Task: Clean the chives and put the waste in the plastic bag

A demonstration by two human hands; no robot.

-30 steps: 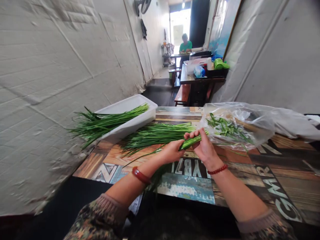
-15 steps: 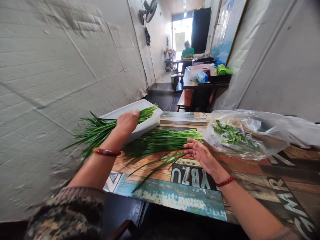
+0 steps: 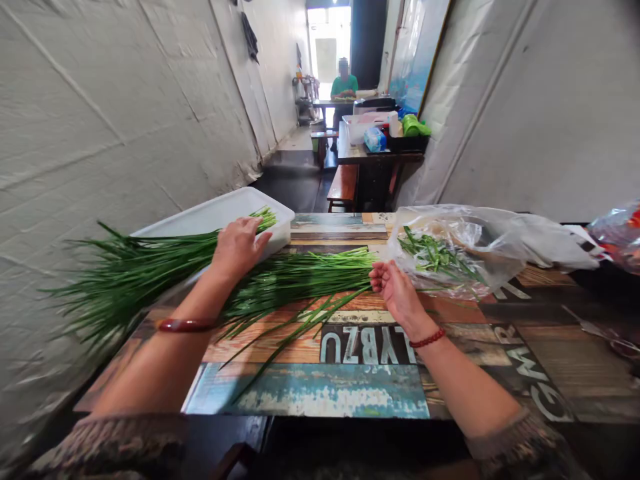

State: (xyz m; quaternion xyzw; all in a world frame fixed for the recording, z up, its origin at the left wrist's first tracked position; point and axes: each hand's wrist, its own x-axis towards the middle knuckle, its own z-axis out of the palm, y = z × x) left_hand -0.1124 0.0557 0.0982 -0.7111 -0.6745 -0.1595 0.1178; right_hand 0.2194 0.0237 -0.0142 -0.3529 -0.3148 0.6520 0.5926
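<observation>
Beyond the near rim of the white plastic tray [image 3: 287, 230], at the left of the plank-patterned table [image 3: 365, 393], the long leaves of the garlic chive bundle [image 3: 150, 267] spill out toward the wall [image 3: 125, 100] — and that overhang looks like the weak point. Only the pale stem ends and the nearby lengths sit inside, so the weight of the leaves could drag the bundle askew or crease it over the rim if it is poorly seated. On the table, a second chive pile [image 3: 305, 270] lies beside the tray, with a few loose stalks [image 3: 305, 327] straggling toward the near edge; a passing forearm could sweep those off. The clear plastic bag [image 3: 515, 247] gapes close to the pile's pale ends, so a careless brush against it might scatter its green trimmings [image 3: 433, 257] among the stems.

The left hand [image 3: 237, 243] lies palm down across the bundle in the tray, thumb spread away; its fingertips are hidden, so I cannot tell whether it grips or merely rests there. The right hand [image 3: 395, 290] is empty, fingers loosely half-curled just beside the pile's pale ends — whether they touch is unclear.
</observation>
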